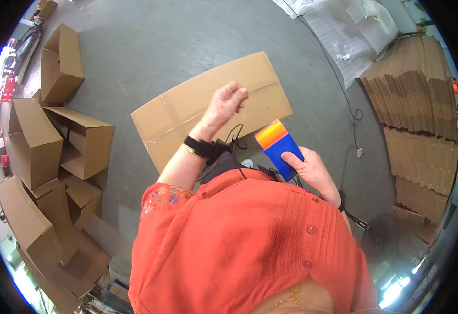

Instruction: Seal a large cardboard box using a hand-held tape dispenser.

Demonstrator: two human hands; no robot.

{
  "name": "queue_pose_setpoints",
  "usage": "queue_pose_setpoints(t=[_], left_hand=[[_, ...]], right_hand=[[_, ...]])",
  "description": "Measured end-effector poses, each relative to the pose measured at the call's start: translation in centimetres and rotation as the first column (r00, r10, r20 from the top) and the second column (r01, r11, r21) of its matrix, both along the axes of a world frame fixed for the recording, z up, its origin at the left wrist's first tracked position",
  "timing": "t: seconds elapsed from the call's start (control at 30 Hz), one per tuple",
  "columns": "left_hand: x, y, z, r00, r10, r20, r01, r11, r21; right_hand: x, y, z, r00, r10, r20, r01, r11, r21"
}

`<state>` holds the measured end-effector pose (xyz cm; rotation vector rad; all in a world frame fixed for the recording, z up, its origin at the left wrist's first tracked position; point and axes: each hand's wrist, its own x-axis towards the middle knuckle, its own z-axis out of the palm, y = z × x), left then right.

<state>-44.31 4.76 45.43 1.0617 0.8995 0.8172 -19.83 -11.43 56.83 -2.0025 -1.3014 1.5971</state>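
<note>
A closed brown cardboard box lies on the floor in front of me, with a seam running along its top. Above it is my left hand, its fingers curled closed; whatever they may hold is hidden. A black band and a gold-coloured bracelet circle that wrist. To the right of the box, close to my body, my right hand grips a blue and orange tape dispenser by its flat blue side, thumb on top. Its shiny orange rounded end points away from me, toward the box's near right corner.
Several open cardboard boxes stand piled on the left. Tall stacks of flattened cardboard line the right side. White plastic sheeting lies at the far right, beside a black cable on the grey floor. A round fan stands at the near right.
</note>
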Motion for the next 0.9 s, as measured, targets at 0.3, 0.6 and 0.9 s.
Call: queue_pose_setpoints(t=[0.3,0.6,0.9], left_hand=[[-8.5,12.9,-0.7,0.969,0.095,-0.228,-0.062,0.987,0.15],[-7.6,17.4,-3.5,0.921,-0.032,-0.389,0.076,0.992,0.097],[-6.4,21.3,-10.1,0.861,-0.157,-0.484,0.175,0.985,-0.009]], right_hand=[[3.7,-3.2,-0.3,0.992,-0.058,0.112,0.076,0.983,-0.169],[1.9,-2.6,-4.8,0.99,-0.138,-0.009,0.134,0.97,-0.202],[0.1,-1.1,-9.8,0.981,-0.195,0.016,0.192,0.941,-0.278]])
